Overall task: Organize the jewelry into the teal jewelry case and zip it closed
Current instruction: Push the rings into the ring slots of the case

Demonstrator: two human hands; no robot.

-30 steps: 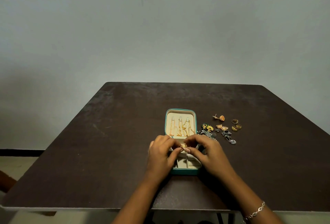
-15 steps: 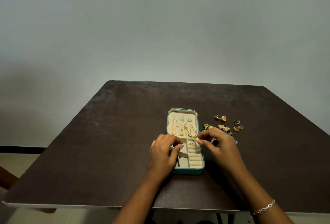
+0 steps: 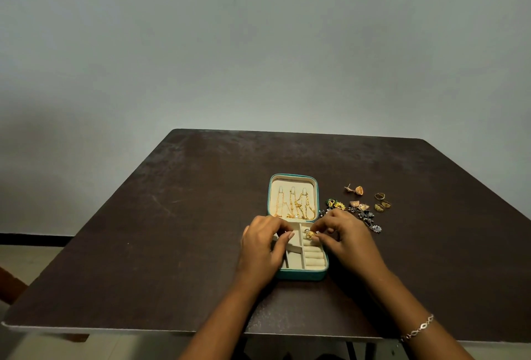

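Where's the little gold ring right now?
In the head view, the right hand pinches the small gold ring at the right-side cream ring rolls of the open teal jewelry case.

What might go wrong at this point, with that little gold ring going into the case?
The gold ring is only pinched at the fingertips of the right hand over the ring rolls; it may slip into a neighbouring compartment of the teal jewelry case. The loose earrings lie right beside that hand on the table, so a careless sweep might scatter them. The gold chains in the lid hang close together and may tangle at closing.
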